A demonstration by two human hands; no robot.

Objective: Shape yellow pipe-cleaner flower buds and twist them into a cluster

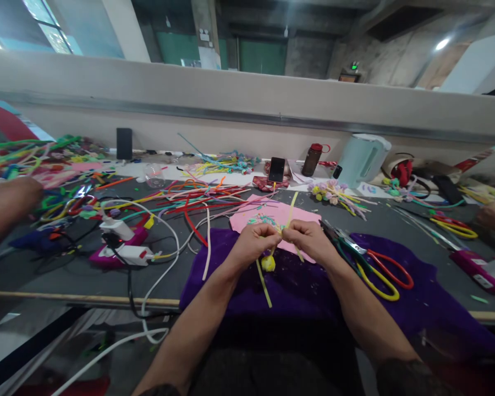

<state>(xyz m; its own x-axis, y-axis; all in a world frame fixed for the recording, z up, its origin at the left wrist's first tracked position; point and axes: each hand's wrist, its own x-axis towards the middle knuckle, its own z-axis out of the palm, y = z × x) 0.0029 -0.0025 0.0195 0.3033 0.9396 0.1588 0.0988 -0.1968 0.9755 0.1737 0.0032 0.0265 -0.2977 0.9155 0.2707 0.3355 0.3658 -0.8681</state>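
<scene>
Over the near part of the pink sheet (303,216), the left hand (258,242) and right hand (305,237) are close together. Each grip is narrow, fingertips pinched on yellow strips (292,206); which strip each holds cannot be told. A yellow tuft (268,263) hangs just on the near side of the sheet. Purple cloth (214,256) lies beneath the sheet. Right of it rest scissors (358,248); left, loose coloured stems (192,193); beyond it, a phone (277,166) stands propped.
</scene>
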